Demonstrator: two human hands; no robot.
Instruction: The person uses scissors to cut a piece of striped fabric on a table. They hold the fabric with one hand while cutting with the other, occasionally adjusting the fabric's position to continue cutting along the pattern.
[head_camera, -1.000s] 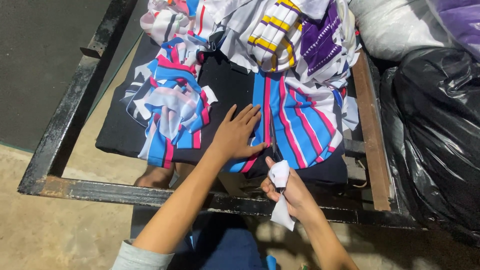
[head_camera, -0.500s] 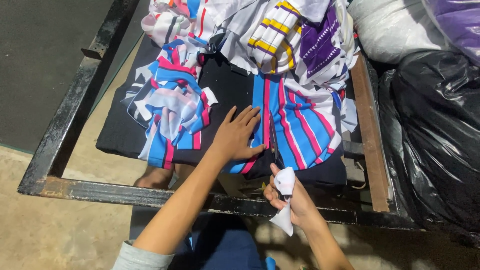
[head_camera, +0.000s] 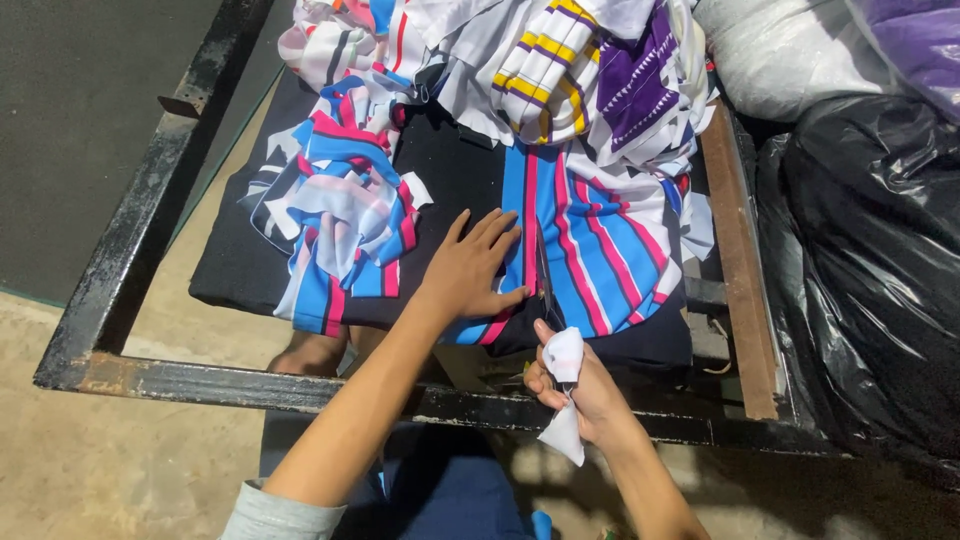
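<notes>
1. Your left hand (head_camera: 470, 270) lies flat, fingers spread, pinning the striped fabric (head_camera: 590, 250) just beside its fingertips.
2. Your right hand (head_camera: 575, 385), nearer you, is closed around a white scrap (head_camera: 563, 355); scissors there are likely, but unclear.
3. This looks like mid-trimming: keep the cloth taut next.

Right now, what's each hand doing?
Left hand: open, flat on the striped fabric.
Right hand: closed around a white cloth-wrapped handle, probably scissors.

even, fairly bright overhead light; soft shadows under the metal frame (head_camera: 180, 380); dull glare on the black plastic bag (head_camera: 870, 270); sharp focus, slight wide-angle stretch at edges
</notes>
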